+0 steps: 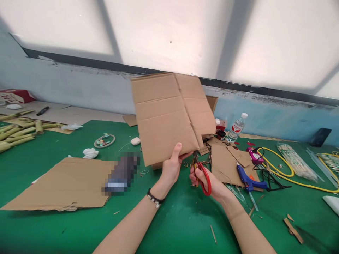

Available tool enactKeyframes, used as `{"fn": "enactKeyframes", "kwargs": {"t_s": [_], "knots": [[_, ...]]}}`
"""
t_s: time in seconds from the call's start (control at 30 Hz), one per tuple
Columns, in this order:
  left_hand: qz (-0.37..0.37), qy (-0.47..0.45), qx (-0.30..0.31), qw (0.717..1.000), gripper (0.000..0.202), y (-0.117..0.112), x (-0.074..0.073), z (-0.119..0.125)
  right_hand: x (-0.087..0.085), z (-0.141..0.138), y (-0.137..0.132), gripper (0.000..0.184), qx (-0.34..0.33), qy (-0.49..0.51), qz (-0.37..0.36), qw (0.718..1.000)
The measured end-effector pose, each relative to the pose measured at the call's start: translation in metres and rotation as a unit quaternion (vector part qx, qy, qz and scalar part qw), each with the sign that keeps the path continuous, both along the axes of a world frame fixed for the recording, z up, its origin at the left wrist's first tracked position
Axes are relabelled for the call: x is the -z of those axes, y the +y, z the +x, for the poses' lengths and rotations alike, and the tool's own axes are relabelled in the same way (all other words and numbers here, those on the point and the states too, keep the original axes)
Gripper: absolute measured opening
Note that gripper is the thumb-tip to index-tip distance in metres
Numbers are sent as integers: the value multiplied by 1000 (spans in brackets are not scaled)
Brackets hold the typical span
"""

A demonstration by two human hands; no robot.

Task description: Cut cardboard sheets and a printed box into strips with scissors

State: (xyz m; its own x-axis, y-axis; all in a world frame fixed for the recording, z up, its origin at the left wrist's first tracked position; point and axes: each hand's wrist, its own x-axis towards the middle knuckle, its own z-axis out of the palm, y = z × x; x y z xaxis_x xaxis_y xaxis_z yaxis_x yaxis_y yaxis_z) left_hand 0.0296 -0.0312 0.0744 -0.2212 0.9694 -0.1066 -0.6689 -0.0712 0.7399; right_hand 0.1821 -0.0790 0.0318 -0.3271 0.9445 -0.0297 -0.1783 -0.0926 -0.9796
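My left hand point(172, 165) grips the lower edge of a creased cardboard sheet point(161, 120), thumb in front and fingers behind. The sheet is held up off the table, with a ragged line running down between its larger left part and its narrower right part. In my right hand point(203, 180) is a pair of red-handled scissors point(207, 181), pointing upward. Their blades meet the sheet's lower right corner, just right of my left hand; the tips are partly hidden by the cardboard.
On the green table, another cardboard sheet point(71, 183) lies left beside a pixelated dark object point(123, 173). To the right are a blue glue gun point(249, 178), cardboard scraps point(225, 164), a water bottle point(237, 127) and a yellow cable point(302, 185). Plant stalks point(18, 134) lie far left.
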Motion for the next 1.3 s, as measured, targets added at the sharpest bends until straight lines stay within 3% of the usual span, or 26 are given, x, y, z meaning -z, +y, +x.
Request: {"fn": "enactKeyframes", "kwargs": {"t_s": [0.17, 0.37, 0.47, 0.53, 0.6, 0.7, 0.8, 0.97, 1.17, 1.3], "knots": [[39, -1, 7, 999, 54, 3, -4, -15, -6, 5, 4, 62, 62, -84, 35, 994], [78, -50, -14, 996, 49, 9, -10, -30, -10, 25, 7, 55, -47, -123, 40, 991], [85, -87, -39, 992, 46, 15, -15, -40, -9, 39, 8, 53, -70, -125, 57, 988], [79, -99, -45, 991, 45, 16, -14, -42, -8, 45, 12, 50, -24, -79, 78, 994], [65, -94, -34, 993, 47, 12, -11, -37, -6, 48, 18, 49, 74, 5, 90, 993], [36, -61, 35, 997, 50, -1, 2, -22, -8, 55, 29, 50, 232, 137, 91, 959], [8, -16, 105, 994, 53, -17, 21, -5, -14, 70, 36, 44, 311, 193, 100, 925], [-51, 56, 144, 987, 60, -28, 36, 3, -19, 92, 31, 43, 355, 201, 46, 912], [-23, 28, 190, 981, 69, -29, 18, -2, -17, 91, 27, 56, 356, 170, 62, 917], [-41, 5, 203, 978, 60, -29, 13, -7, -22, 90, 28, 62, 366, 179, 108, 907]]}}
